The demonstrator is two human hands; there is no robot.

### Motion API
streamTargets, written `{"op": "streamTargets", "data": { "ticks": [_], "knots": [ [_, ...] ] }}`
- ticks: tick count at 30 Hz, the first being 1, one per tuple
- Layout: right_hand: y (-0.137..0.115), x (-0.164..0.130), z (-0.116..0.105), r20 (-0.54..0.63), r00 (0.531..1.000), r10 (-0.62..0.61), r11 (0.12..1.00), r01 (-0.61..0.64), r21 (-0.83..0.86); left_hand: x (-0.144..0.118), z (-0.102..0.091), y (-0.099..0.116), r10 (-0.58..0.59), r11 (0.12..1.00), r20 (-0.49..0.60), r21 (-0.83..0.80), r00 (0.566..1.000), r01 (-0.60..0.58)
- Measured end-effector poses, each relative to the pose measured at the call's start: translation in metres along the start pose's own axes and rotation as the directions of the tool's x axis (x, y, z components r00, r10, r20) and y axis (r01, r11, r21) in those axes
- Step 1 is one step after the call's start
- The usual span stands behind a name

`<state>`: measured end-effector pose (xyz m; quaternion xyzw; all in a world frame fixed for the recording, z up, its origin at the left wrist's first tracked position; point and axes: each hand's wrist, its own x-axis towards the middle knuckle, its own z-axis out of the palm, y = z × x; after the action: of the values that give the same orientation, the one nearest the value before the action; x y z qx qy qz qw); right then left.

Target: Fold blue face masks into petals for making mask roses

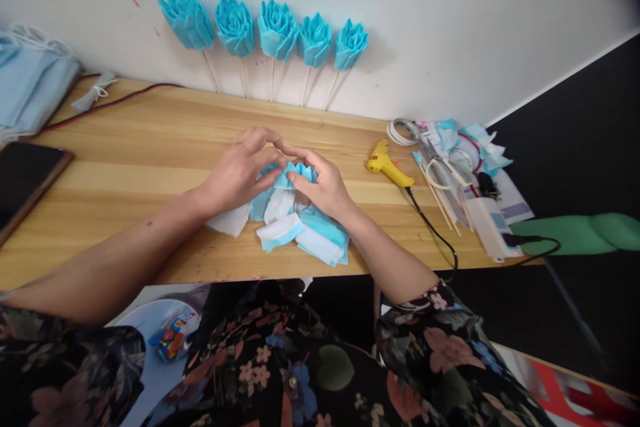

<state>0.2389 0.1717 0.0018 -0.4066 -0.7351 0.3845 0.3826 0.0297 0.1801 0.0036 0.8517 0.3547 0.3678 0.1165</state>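
My left hand (240, 170) and my right hand (325, 187) meet over the wooden table, fingers bent and pinching a pleated blue flower (294, 177) of thin nonwoven cloth. Both thumbs press its near side; the fingers curl over its far side and hide part of it. Just below, loose blue-and-white cloth pieces (323, 235) lie in a heap, and a white piece (231, 220) rests beneath my left wrist. Several finished-looking blue cloth flowers (277, 30) on thin sticks lean against the wall behind.
At the right lie a yellow glue gun (390, 163) with a black cord, a tape roll (403, 132), scissors (445, 172) and a white power strip (493, 230). Stacked blue face masks (33, 83) and a phone (27, 180) occupy the left. The table's front edge (200, 278) is near my body.
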Motion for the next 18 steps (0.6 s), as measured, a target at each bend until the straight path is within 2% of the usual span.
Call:
{"op": "streamTargets", "data": {
  "ticks": [4,7,10,13,15,18],
  "knots": [
    [0.001,0.000,-0.002,-0.022,0.999,0.031,0.999,-0.030,0.039,-0.001,0.000,-0.001,-0.141,0.980,-0.072,-0.154,0.987,0.128],
    [0.005,0.001,-0.004,-0.075,0.995,0.064,0.996,-0.060,0.059,-0.001,0.002,-0.006,-0.259,0.910,-0.059,-0.351,0.964,0.223],
    [0.008,0.002,-0.006,-0.120,0.988,0.102,0.990,-0.088,0.113,-0.001,0.003,-0.011,-0.383,0.763,-0.015,-0.568,0.924,0.307],
    [0.011,0.003,-0.008,-0.128,0.983,0.134,0.971,-0.105,0.215,0.000,0.001,-0.013,-0.499,0.602,0.066,-0.691,0.864,0.401],
    [0.013,0.004,-0.008,-0.138,0.979,0.150,0.959,-0.110,0.262,0.001,0.000,-0.013,-0.535,0.505,0.133,-0.742,0.834,0.442],
    [0.017,0.005,-0.006,-0.157,0.969,0.188,0.947,-0.137,0.290,0.002,0.000,-0.013,-0.536,0.397,0.220,-0.787,0.815,0.473]
  ]
}}
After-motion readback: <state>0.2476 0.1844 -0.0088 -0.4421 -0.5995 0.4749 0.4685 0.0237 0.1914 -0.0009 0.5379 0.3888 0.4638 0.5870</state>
